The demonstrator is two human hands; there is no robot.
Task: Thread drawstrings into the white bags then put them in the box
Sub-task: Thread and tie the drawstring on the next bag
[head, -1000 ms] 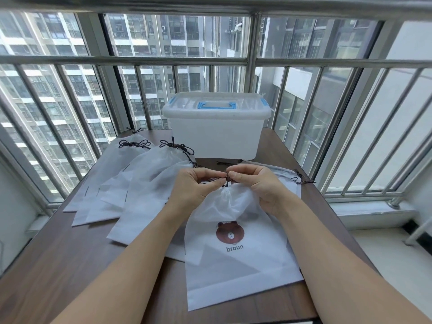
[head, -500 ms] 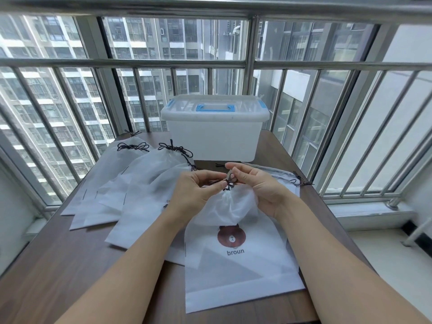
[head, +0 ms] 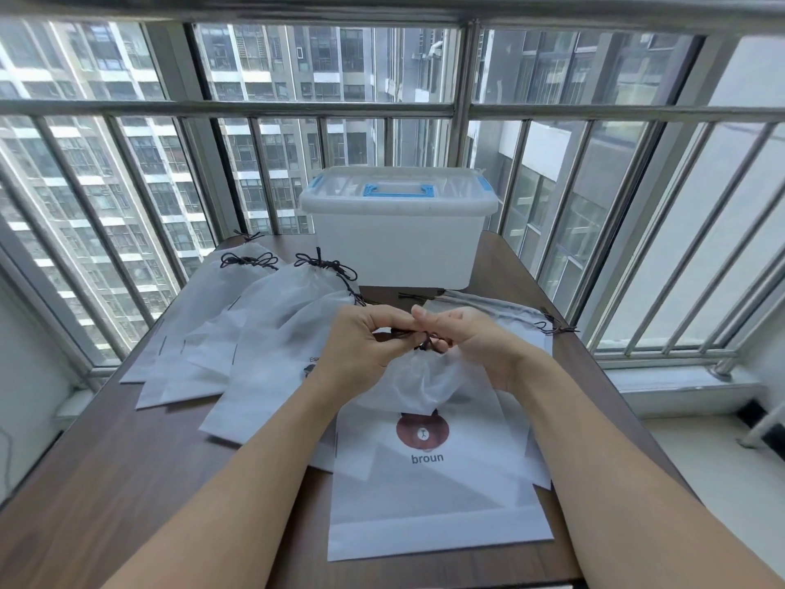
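A white bag printed with a brown bear and "broun" lies on the wooden table in front of me, its mouth gathered tight. My left hand and my right hand meet over that mouth, and both pinch its dark drawstring at a small knot. Several white bags with tied dark strings fan out on the left. Behind them stands a translucent white box, its lid with blue handle and clips closed.
Another pale bag with a dark string lies to the right behind my right hand. A metal window railing encloses the table's far and side edges. A sill and floor lie beyond the table's right edge.
The hands stay at the bag's mouth, fingers working the string's knot. My right fingers have lifted and straightened a little. The view has tilted slightly, so the scene sits lower.
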